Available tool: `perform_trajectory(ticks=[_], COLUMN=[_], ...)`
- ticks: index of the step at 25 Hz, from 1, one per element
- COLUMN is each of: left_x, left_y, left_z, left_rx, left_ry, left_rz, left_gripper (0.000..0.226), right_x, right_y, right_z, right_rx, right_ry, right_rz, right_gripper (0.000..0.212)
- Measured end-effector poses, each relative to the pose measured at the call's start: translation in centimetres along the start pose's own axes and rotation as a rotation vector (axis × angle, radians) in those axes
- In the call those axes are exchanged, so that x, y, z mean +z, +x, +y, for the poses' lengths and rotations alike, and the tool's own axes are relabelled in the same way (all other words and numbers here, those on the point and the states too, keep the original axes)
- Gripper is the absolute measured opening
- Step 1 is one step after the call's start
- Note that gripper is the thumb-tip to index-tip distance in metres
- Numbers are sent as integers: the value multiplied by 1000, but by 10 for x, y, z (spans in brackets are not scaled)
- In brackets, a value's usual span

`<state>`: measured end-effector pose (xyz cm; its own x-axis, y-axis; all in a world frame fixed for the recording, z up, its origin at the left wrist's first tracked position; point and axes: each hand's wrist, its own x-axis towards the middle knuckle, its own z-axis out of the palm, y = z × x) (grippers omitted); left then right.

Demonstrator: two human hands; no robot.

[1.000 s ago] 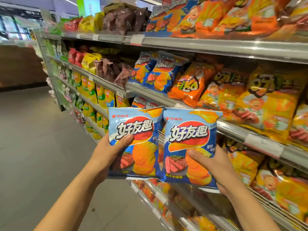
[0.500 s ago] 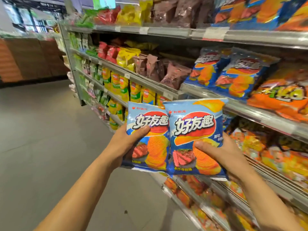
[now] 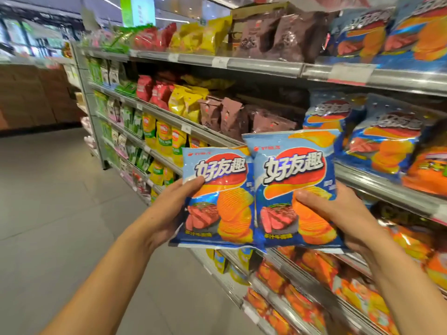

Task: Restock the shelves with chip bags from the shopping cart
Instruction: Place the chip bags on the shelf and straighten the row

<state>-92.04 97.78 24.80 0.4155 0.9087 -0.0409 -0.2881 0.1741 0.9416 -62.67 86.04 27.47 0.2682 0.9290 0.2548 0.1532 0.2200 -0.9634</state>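
I hold two matching blue chip bags side by side in front of the shelving. My left hand (image 3: pixel 169 209) grips the left blue bag (image 3: pixel 222 189), thumb on its front. My right hand (image 3: pixel 338 213) grips the right blue bag (image 3: pixel 297 170), which overlaps the left one slightly. Both bags stand upright, facing me. Behind them, on the middle shelf (image 3: pixel 377 182) at the right, stand several bags of the same blue kind (image 3: pixel 384 139). The shopping cart is out of sight.
Brown bags (image 3: pixel 232 114), yellow bags (image 3: pixel 186 100) and red bags (image 3: pixel 154 90) fill the middle shelf to the left. Orange bags (image 3: pixel 304 267) fill the lower shelves. The top shelf (image 3: pixel 261 65) holds more bags. Grey aisle floor (image 3: pixel 53 213) lies to my left.
The view has swung left along the aisle. Both hands kept their bags and moved up and right, closer to the blue bags on the middle shelf; the two bags now overlap.
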Motion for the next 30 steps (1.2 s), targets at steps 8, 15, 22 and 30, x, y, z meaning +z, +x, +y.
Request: perform_trajectory(ticks=[8, 15, 22, 30], left_x=[22, 63, 149, 226], left_y=[124, 221, 298, 395], left_z=[56, 137, 219, 341], left_rx=[105, 391, 608, 622], left_ry=[17, -27, -80, -102], left_rz=[-128, -321, -557, -624], left_gripper=[41, 31, 36, 18], right_x=[-21, -48, -86, -130], right_y=[116, 180, 211, 292], right_z=[-30, -110, -212, -285], right_rx=[-112, -341, -540, -565], right_ry=[-146, -390, -472, -372], right_rz=[94, 273, 463, 660], right_gripper=[55, 71, 36, 10])
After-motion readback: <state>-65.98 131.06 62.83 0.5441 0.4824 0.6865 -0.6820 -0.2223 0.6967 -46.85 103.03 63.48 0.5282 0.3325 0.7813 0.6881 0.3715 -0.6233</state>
